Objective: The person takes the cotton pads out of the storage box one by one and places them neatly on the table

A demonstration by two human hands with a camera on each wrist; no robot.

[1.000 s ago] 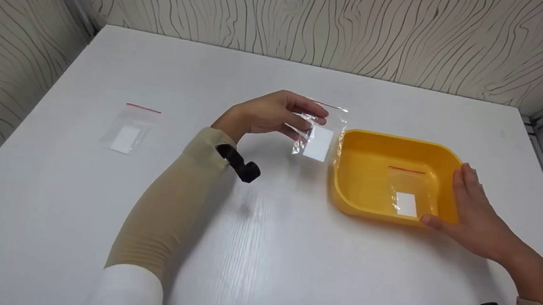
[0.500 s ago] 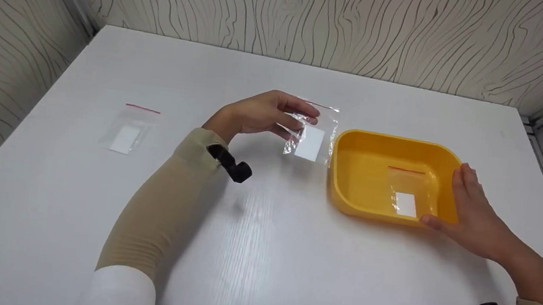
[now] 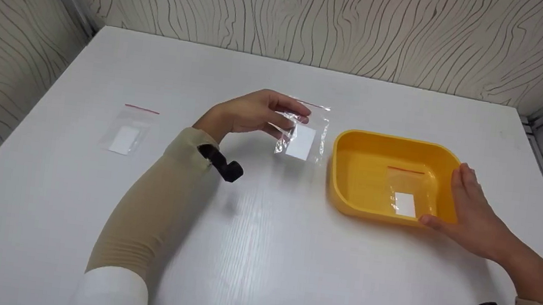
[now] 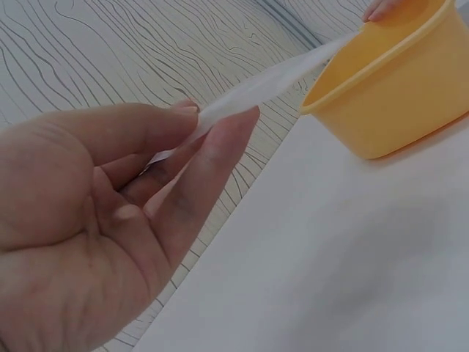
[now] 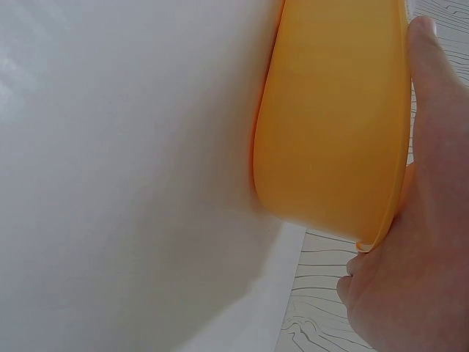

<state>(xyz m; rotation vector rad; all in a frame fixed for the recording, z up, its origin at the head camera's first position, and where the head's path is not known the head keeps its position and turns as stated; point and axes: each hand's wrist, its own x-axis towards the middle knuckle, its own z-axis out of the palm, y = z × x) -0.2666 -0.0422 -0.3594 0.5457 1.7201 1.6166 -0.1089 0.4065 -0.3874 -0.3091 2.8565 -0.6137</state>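
My left hand (image 3: pixel 250 112) pinches a small clear zip-lock bag (image 3: pixel 301 140) between thumb and fingers, above the table and left of the yellow tub (image 3: pixel 347 208). The bag has a red seal line and a white rectangle on it. In the left wrist view the bag (image 4: pixel 275 82) appears nearly edge-on, leaving the fingertips toward the tub. At the tub's right front corner, my right hand (image 3: pixel 481 222) holds the rim, thumb on the front edge and fingers along the right side. Inside the tub lies another zip-lock bag (image 3: pixel 404 185) with a white rectangle.
A third zip-lock bag (image 3: pixel 128 131) lies flat on the left part of the white table (image 3: pixel 257 273). Patterned panels (image 3: pixel 287 16) rise behind the table and at both sides. Black wrist mounts (image 3: pixel 221 163) sit on both sleeves.
My left hand, with the zip-lock bag pinched in it, has drifted left, away from the tub's left rim. The right hand, the tub and the other bags stay in place.
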